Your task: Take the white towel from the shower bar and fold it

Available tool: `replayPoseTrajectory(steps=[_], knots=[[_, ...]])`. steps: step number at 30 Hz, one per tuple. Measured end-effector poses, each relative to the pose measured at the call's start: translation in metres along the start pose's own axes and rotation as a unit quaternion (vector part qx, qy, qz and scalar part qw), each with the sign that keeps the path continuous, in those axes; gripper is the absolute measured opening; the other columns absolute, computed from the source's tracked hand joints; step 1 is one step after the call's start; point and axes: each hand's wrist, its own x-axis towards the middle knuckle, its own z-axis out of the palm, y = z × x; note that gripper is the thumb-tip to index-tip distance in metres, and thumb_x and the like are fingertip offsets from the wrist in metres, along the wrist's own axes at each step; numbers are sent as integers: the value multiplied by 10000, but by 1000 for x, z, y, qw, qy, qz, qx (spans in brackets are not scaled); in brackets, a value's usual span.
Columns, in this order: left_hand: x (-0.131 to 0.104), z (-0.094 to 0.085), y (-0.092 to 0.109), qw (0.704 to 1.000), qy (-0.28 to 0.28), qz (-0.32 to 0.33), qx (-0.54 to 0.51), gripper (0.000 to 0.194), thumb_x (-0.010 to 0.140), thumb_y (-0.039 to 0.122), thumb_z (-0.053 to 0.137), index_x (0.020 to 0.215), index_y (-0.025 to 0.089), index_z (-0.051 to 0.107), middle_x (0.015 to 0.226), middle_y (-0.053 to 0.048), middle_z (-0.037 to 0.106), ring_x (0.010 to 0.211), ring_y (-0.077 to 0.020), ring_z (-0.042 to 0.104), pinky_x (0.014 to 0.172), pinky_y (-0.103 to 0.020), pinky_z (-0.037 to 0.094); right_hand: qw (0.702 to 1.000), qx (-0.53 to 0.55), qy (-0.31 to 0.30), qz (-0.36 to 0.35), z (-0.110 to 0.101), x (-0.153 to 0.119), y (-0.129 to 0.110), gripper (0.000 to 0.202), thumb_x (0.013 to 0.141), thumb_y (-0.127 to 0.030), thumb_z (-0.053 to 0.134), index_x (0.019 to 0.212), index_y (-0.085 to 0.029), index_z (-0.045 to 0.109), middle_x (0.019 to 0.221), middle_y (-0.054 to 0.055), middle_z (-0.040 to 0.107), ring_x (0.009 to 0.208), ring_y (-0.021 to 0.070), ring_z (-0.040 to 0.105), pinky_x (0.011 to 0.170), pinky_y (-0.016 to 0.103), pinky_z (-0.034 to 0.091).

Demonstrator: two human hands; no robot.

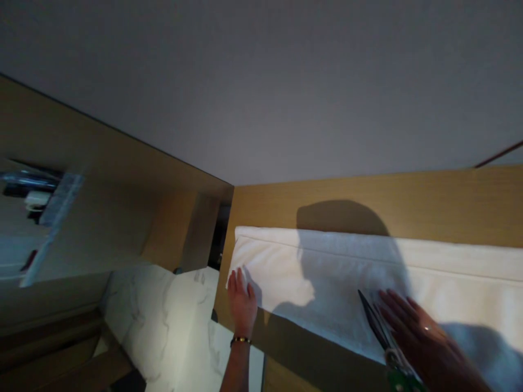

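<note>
A long strip of white cloth lies along a narrow wooden surface, with a seam near its far edge. At the cloth's left end, my left hand rests flat with its fingers stretched, holding nothing. Over the right part of the cloth, my right hand is slightly blurred, its fingers extended. A pair of scissors with green handles is at the thumb side of this hand, blades pointing away and to the left. The thumb and its hold on the handles are mostly hidden.
A plain grey panel stands behind the wooden surface. To the left are wooden cabinets and a white marbled floor. Small items sit on a shelf at the far left. A shadow covers the middle of the cloth.
</note>
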Motion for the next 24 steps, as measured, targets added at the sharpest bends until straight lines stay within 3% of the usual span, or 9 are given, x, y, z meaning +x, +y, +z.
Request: replayPoseTrajectory(steps=[4,7,9,10,12,16,20,22,24], knots=[[-31,8,29,998,-53,-9,-24,535,960,315,362,1472,162,396,1536,-154,397,1456,-304,311,1196,-524,304,998,11,10,-62,6,3,-21,720,852,-115,390,1554,-144,233,1472,83,466,1341,258,438,1040,409,441],[-56,17,20,993,-112,-34,-25,526,963,325,334,1463,180,412,1567,-140,351,1482,-299,255,1207,-549,268,995,26,12,-94,22,-9,-35,728,832,-179,416,1546,-155,275,1448,71,497,1327,247,453,1152,377,311],[-61,13,10,990,-126,-38,-45,523,958,348,348,1452,194,423,1583,-121,322,1485,-264,255,1220,-488,272,994,27,1,-102,29,-19,-39,738,830,-148,404,1552,-179,257,1465,64,478,1341,252,436,1204,407,181],[-61,8,6,990,-121,-40,-56,518,952,366,361,1435,197,442,1580,-118,326,1480,-255,268,1219,-463,282,993,30,-3,-111,30,-23,-39,743,828,-140,397,1554,-185,251,1475,62,465,1344,254,431,1202,417,176],[-56,-4,5,990,-94,-72,-73,512,930,407,389,1373,174,496,1523,-146,397,1442,-266,335,1200,-450,316,990,43,-3,-132,28,-29,-38,757,810,-144,407,1551,-162,256,1457,59,487,1313,247,464,1139,385,301],[-42,-18,7,956,-69,-270,-94,443,788,541,539,970,150,640,1038,-181,664,1077,-342,613,1002,-518,479,984,92,38,-147,21,-30,-38,762,810,-143,427,1546,-106,232,1206,30,679,1039,199,630,831,289,526],[-23,-9,-3,920,-100,-358,-126,362,729,518,573,528,220,528,533,-75,576,636,-307,635,720,-507,524,985,122,18,-118,32,-28,-41,762,866,-126,412,1569,-150,120,1089,8,722,900,197,677,768,278,557],[-16,-4,-7,903,-98,-385,-164,348,707,459,569,465,223,486,445,-43,514,547,-271,609,646,-465,523,986,113,34,-115,42,-34,-44,765,868,-94,376,1572,-152,83,1030,2,736,851,187,690,740,260,563],[-15,-3,-9,881,-74,-411,-221,293,700,439,550,526,208,505,505,-36,569,565,-236,628,617,-409,539,986,122,57,-99,54,-47,-46,738,881,-103,325,1571,-133,66,975,10,746,798,188,699,695,251,573]])
